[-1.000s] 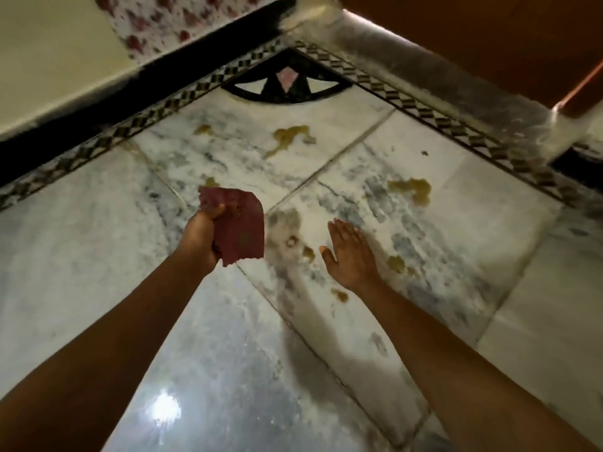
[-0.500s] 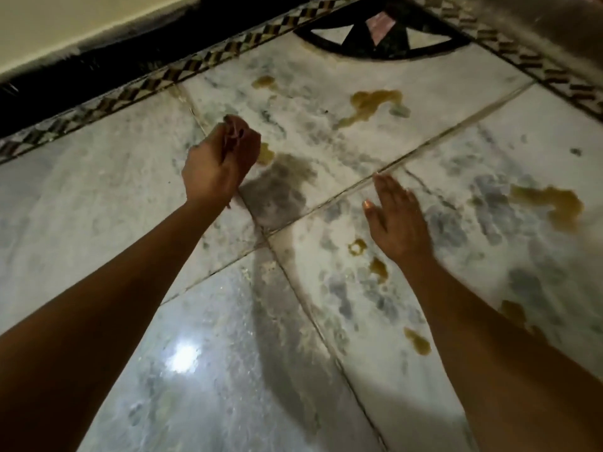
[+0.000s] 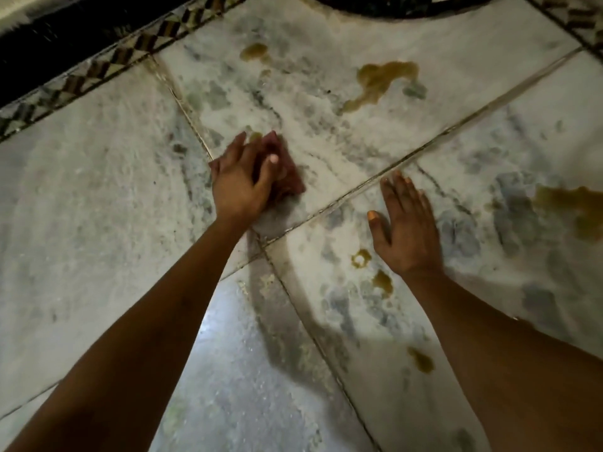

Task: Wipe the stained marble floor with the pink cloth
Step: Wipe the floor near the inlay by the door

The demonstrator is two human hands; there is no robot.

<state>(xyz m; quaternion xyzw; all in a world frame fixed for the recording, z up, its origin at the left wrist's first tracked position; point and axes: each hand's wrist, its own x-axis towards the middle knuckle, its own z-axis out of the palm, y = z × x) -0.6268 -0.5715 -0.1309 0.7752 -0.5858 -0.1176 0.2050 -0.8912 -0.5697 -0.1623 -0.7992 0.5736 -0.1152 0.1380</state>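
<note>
My left hand [image 3: 239, 181] presses the dark pink cloth [image 3: 287, 177] flat against the white marble floor [image 3: 98, 207], just right of a tile joint. Only the cloth's right part shows past my fingers. A small yellow-brown stain [image 3: 255, 136] lies at my fingertips. My right hand [image 3: 404, 230] rests flat and open on the neighbouring tile, holding nothing. Further stains are a big one [image 3: 378, 79] beyond the cloth, a small one [image 3: 254, 51] near the border, a ring-shaped spot [image 3: 360, 258] and a blot [image 3: 382, 282] beside my right wrist, and a large one [image 3: 574, 207] at the right edge.
A patterned black-and-tan border strip [image 3: 107, 65] runs along the upper left, with a black band [image 3: 39, 57] behind it. A black inlay arc [image 3: 385, 8] sits at the top. One more stain [image 3: 421, 360] lies by my right forearm. A bright glare [image 3: 228, 321] reflects off the near tile.
My left hand, which held the cloth up in the air and then bunched it, has come down and now presses it on the floor. The view has moved closer to the floor.
</note>
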